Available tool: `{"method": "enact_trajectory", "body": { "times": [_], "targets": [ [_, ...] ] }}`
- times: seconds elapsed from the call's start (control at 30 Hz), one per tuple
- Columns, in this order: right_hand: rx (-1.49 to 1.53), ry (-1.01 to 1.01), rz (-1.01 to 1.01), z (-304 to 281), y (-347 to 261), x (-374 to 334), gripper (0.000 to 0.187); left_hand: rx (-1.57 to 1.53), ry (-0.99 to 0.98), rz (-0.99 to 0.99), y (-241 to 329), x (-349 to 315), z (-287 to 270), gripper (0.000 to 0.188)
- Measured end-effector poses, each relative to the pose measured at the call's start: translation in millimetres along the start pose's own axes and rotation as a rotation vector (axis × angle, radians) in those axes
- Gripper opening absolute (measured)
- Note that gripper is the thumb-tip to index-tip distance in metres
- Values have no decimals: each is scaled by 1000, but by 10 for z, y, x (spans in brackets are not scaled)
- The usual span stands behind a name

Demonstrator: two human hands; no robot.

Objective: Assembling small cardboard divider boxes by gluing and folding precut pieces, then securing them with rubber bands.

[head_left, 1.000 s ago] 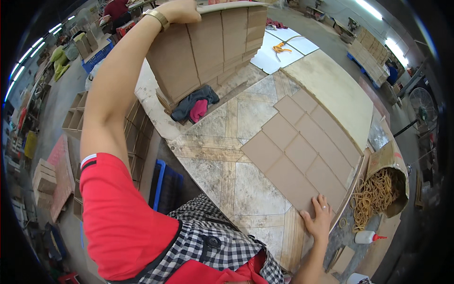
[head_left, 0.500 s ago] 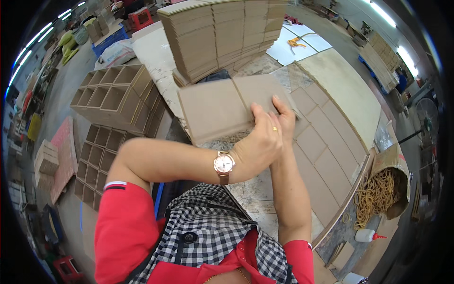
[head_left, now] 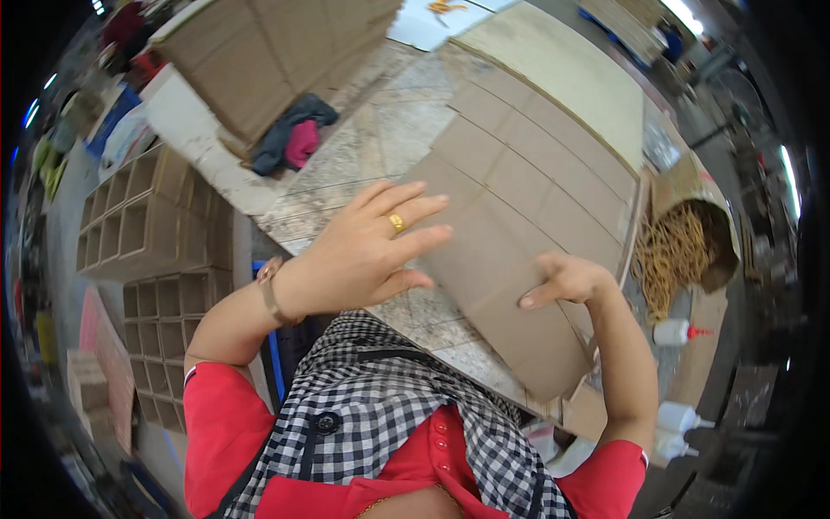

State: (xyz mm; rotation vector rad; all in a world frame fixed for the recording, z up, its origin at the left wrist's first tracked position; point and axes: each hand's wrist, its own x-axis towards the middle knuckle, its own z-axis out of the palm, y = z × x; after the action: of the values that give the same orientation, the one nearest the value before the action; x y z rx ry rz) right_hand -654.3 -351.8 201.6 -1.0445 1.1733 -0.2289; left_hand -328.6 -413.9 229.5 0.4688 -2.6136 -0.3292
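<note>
A flat brown cardboard piece with a crease across it lies slanted over the near part of the table. My right hand is at its right edge, thumb on the upper face; the other fingers are partly hidden and blurred, seemingly gripping it. Off the cardboard's left side hovers my left hand, fingers spread, nothing held, a gold ring on one finger. Beyond the piece, overlapping flat cardboard pieces are laid out in rows across the table.
A tall cardboard stack stands at the back left, with dark and pink cloth beside it. Divided cardboard boxes are piled at left. At right are a sack of tan rubber bands and a red-tipped white bottle.
The cardboard piece has come down from a raised position between both hands toward the table's near right. My left hand has let go and moved left; my right hand has moved right and nearer.
</note>
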Motion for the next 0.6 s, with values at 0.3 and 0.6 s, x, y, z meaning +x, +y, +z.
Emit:
{"method": "enact_trajectory", "body": {
  "times": [0.3, 0.6],
  "targets": [
    [-761, 547, 7, 553, 549, -12, 67, -162, -560, 190, -289, 154, 984, 99],
    [-1024, 764, -149, 1149, 998, -300, 87, -229, -594, 165, -445, 49, 992, 89]
  ]
}}
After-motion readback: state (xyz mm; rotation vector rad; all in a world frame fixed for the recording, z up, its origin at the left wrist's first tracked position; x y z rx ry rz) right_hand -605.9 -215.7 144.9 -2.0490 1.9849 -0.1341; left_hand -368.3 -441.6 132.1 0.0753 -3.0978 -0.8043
